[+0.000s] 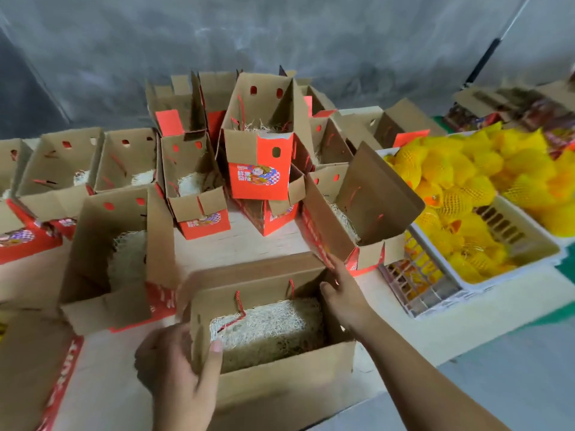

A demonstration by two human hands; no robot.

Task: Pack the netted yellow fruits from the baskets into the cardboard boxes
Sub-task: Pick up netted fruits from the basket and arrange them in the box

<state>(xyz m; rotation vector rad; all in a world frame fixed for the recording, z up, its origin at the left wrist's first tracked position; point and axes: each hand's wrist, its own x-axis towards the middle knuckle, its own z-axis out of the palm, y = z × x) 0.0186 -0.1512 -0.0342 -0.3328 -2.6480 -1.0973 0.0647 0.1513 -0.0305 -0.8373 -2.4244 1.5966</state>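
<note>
An open cardboard box [280,381] lined with pale shredded straw sits right in front of me, with red cord handles hanging inside. My left hand [177,365] grips its left wall, thumb inside the box. My right hand [342,293] rests with straight fingers against the box's right wall, near the red-sided box [339,219] beyond. Netted yellow fruits [448,185] fill a white slatted basket [516,237] at the right. No fruit lies in the near box.
Several more open red-and-brown boxes with straw stand across the table; one is stacked high in the middle [261,144]. A second basket of yellow fruits [535,169] sits at the far right. A grey wall runs behind.
</note>
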